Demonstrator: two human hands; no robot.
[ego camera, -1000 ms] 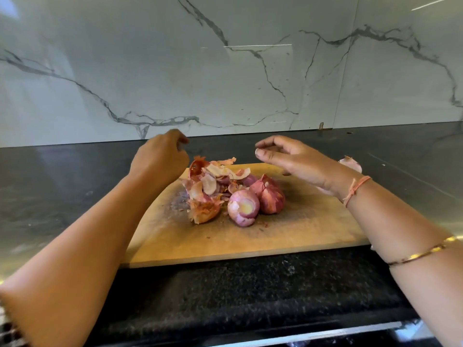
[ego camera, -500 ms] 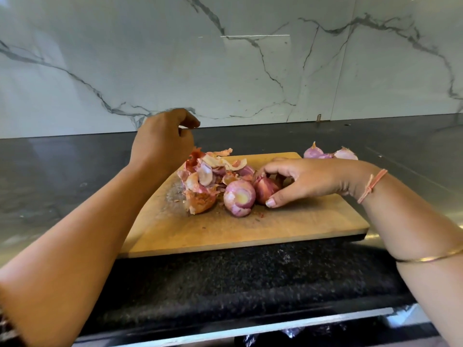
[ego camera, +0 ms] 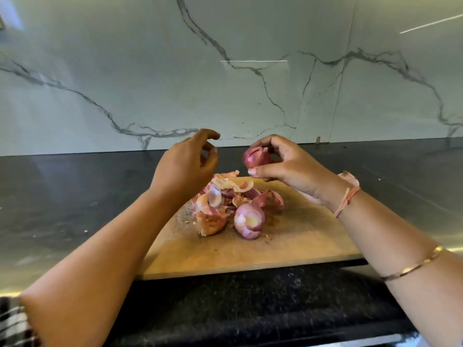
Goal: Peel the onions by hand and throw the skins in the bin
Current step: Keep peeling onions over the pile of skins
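Note:
My right hand grips a small red onion with its skin on, lifted above the wooden cutting board. My left hand hovers just left of it with fingers loosely curled and nothing in them. Below, on the board, lies a heap of torn onion skins. A partly peeled onion sits at the front of the heap, and another unpeeled onion lies behind it. No bin is in view.
The board lies on a dark stone counter backed by a white marble wall. A peeled onion peeks out behind my right wrist, off the board's far right corner. The counter's front edge runs along the bottom.
My right hand has closed on an onion from the heap and raised it off the board. My left hand has lifted and drifted right toward it.

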